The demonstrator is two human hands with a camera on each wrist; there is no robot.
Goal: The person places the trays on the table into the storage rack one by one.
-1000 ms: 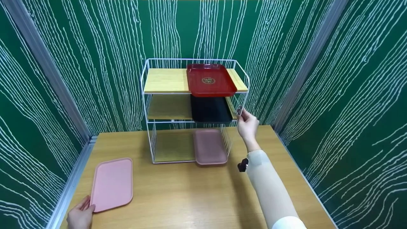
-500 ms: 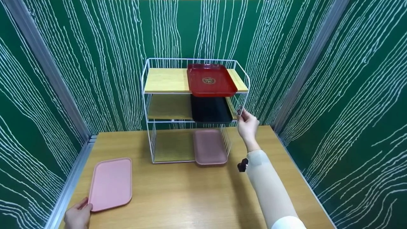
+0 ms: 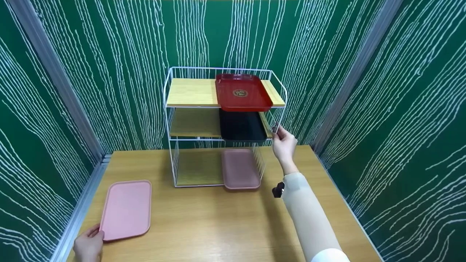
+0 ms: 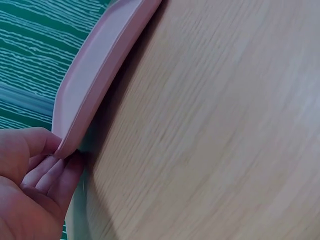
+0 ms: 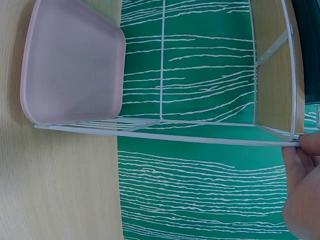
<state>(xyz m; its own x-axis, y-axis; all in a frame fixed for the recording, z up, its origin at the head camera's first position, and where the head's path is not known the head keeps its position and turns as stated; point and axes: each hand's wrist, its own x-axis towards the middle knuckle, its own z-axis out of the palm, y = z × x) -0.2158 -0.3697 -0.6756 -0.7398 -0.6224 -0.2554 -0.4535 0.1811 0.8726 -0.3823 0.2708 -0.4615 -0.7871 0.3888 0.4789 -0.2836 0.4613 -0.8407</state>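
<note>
At the lower left, my left hand (image 3: 88,244) pinches the near-left corner of a pink rectangular tray (image 3: 127,209). In the left wrist view the thumb lies on top of the pink tray's rim (image 4: 100,85), fingers beneath, and a dark shadow runs under its edge. My right hand (image 3: 284,145) pinches the right front post of a white wire rack with wooden shelves (image 3: 191,91), at about middle-shelf height. On the rack's right side sit a red tray (image 3: 244,103) on top, a black tray (image 3: 242,125) in the middle and another pink tray (image 3: 241,169) at the bottom.
The rack stands toward the back of a wooden table (image 3: 204,225). Green walls with white wavy lines (image 3: 214,32) enclose the back and both sides. The trays on the rack reach its front edge or jut slightly past it.
My left hand and the pink tray it holds have shifted slightly left. The right hand keeps its hold on the rack post, and the trays on the shelves stay put.
</note>
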